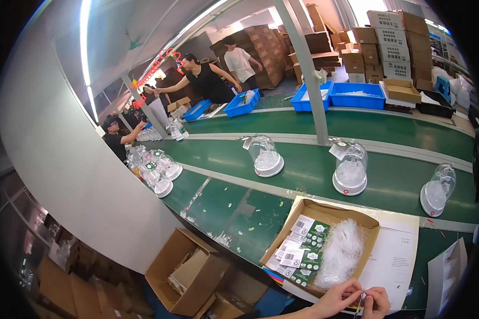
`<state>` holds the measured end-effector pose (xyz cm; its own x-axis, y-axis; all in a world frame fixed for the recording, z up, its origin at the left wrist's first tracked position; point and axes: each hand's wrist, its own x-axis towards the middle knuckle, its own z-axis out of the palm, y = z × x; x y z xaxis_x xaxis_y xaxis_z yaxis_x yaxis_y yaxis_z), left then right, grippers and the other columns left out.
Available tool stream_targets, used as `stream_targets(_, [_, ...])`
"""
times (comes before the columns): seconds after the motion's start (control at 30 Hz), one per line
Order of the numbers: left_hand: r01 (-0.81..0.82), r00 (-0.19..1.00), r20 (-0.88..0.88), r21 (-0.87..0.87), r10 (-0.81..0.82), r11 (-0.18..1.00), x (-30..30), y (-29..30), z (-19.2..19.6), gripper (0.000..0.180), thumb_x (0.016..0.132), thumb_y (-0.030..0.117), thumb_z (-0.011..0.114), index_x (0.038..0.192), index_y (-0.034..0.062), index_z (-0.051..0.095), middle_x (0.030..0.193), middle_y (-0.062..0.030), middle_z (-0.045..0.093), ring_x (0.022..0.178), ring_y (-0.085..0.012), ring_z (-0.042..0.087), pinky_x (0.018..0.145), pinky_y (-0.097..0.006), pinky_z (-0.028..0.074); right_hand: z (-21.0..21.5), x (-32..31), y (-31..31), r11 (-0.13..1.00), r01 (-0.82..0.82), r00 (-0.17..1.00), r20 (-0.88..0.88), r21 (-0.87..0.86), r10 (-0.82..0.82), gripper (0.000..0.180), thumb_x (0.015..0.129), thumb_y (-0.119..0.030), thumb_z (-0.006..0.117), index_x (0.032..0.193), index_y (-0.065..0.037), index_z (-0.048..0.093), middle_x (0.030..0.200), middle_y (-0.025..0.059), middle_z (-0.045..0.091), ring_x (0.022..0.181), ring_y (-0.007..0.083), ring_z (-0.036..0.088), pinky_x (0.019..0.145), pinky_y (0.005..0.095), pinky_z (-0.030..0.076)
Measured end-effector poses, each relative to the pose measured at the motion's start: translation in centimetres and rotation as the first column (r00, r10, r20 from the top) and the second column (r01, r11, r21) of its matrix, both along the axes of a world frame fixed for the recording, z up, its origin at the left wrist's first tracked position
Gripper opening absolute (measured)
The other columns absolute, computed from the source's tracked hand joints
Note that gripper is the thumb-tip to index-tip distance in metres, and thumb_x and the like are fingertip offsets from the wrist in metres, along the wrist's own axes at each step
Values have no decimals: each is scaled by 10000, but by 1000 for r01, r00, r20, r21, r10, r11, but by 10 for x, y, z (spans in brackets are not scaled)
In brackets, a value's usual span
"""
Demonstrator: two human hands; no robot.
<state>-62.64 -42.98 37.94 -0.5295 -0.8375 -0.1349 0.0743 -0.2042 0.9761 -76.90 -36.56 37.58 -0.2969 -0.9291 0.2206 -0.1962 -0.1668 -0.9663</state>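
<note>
My left hand (337, 299) and my right hand (377, 303) are close together at the lower right, fingertips pinched. Between them is something thin and dark, too small to make out. Just beyond them lies a shallow cardboard tray (374, 234). It holds green and white printed tags (292, 257) on its left side and a heap of clear thin plastic strands (343, 250) on its right. Clear domes on white bases stand on the green belt past the tray: one dome (266, 157) at left, a tagged dome (350, 169) in the middle, another dome (438, 191) at right.
White paper sheets (399, 255) lie under the tray. A white box (446, 279) stands at the right. Several clear domes (157, 169) cluster at the belt's left. An open carton (191, 271) sits below the table edge. People work near blue bins (242, 105) across the belt.
</note>
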Motion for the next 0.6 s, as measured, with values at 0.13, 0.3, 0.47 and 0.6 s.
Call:
stream_targets(0.13, [7, 1000, -6, -51, -8, 999, 3, -3, 1, 70, 919, 66, 555, 958, 11, 537, 821, -61, 629, 752, -113, 615, 658, -254, 526, -1, 0, -3, 997, -27, 999, -30, -68, 25, 136, 895, 3, 550, 982, 53, 642, 983, 150, 600, 864, 211, 581, 755, 290, 487])
stream_targets(0.3, [85, 994, 90, -208, -68, 974, 5, -7, 3, 44, 899, 50, 524, 880, 12, 536, 726, -47, 596, 663, -99, 561, 583, -255, 474, -1, 3, 0, 1000, 12, 985, 174, -26, -7, 140, 914, -30, 542, 975, 58, 632, 948, 126, 606, 787, 173, 575, 709, 272, 481])
stream_targets(0.47, [119, 983, 170, -343, -63, 932, 6, -9, 2, 118, 902, 75, 502, 810, 10, 538, 662, -73, 575, 599, -122, 538, 535, -291, 441, -7, -5, 4, 1000, 16, 913, 408, -24, -5, 290, 978, -240, 503, 983, 28, 612, 798, 80, 596, 690, 143, 536, 609, 249, 448])
stream_targets(0.6, [160, 976, 195, -313, -102, 936, 4, -10, 3, 142, 918, 82, 495, 816, 12, 566, 678, -60, 592, 583, -119, 543, 535, -282, 455, -26, -14, 11, 1000, -6, 851, 525, 6, 3, 267, 968, -214, 526, 1038, 33, 597, 802, 96, 600, 682, 145, 539, 629, 253, 456])
